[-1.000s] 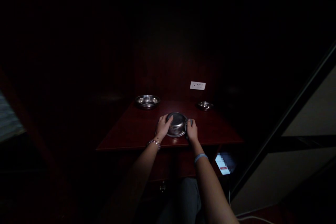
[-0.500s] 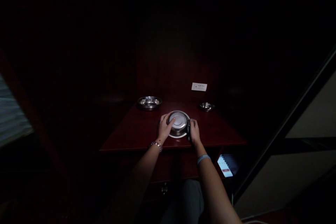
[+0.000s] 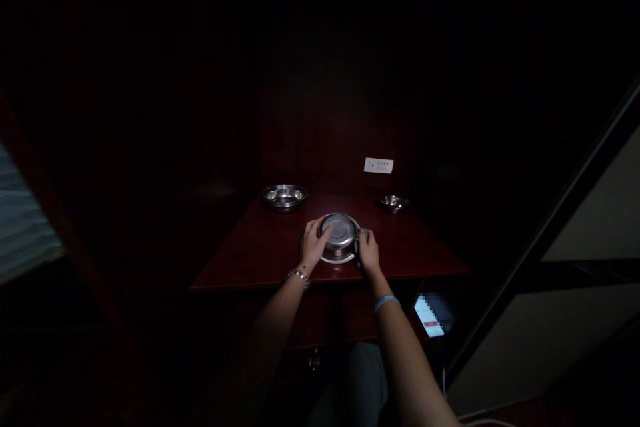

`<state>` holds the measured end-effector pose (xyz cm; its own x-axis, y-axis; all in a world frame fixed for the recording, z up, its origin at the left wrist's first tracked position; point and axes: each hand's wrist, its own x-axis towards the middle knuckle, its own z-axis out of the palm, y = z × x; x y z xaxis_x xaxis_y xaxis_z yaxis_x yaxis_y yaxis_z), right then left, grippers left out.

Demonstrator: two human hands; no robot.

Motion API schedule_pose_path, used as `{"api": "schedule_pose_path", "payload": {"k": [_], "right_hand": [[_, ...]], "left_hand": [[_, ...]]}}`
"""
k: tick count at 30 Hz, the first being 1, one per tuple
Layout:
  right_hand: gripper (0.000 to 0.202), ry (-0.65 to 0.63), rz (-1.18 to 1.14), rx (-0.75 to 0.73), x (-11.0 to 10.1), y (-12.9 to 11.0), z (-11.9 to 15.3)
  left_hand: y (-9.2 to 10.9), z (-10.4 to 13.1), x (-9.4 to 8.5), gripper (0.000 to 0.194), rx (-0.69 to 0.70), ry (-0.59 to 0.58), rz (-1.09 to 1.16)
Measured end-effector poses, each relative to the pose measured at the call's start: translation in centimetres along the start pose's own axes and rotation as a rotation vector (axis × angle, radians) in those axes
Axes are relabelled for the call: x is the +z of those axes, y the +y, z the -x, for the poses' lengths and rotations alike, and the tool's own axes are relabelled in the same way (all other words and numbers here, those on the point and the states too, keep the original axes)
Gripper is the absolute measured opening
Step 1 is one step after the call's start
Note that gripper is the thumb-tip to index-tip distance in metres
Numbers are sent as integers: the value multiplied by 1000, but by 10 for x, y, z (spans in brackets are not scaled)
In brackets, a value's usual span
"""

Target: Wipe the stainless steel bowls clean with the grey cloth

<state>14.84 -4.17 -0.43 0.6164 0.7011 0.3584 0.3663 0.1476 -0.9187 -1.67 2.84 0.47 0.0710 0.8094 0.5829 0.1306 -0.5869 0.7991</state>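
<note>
An upside-down steel bowl [image 3: 340, 232] with a wide rim is between my hands, over the front half of the dark red wooden desk [image 3: 260, 253]. My left hand [image 3: 314, 243] grips its left side, thumb lying on the upturned base. At the bowl's right side my right hand [image 3: 369, 251] is closed round a dark cloth [image 3: 357, 255] and presses it to the wall of the bowl. Much of the cloth is hidden by my fingers. Whether the rim rests on the desk I cannot tell.
A wider steel dish [image 3: 285, 197] stands at the back left, a small steel bowl [image 3: 393, 203] at the back right. On the back wall is a white socket plate [image 3: 379, 165]. Below the desk's right side a lit phone screen [image 3: 429, 317] shows. The surroundings are dark.
My right hand has shifted slightly along the bowl's right side with the cloth. The left hand keeps its hold, and the other dishes stay where they were.
</note>
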Motion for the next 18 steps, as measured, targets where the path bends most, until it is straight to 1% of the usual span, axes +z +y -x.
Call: {"api": "schedule_pose_path", "payload": {"k": [6, 14, 18], "right_hand": [[34, -12, 23, -8, -1, 0, 1], [32, -3, 21, -26, 2, 1, 1], [32, -7, 35, -10, 0, -1, 3]], "left_hand": [[0, 1, 0, 44, 3, 9, -8], [-5, 0, 1, 46, -13, 12, -15], [-2, 1, 1, 45, -21, 9, -26]]}}
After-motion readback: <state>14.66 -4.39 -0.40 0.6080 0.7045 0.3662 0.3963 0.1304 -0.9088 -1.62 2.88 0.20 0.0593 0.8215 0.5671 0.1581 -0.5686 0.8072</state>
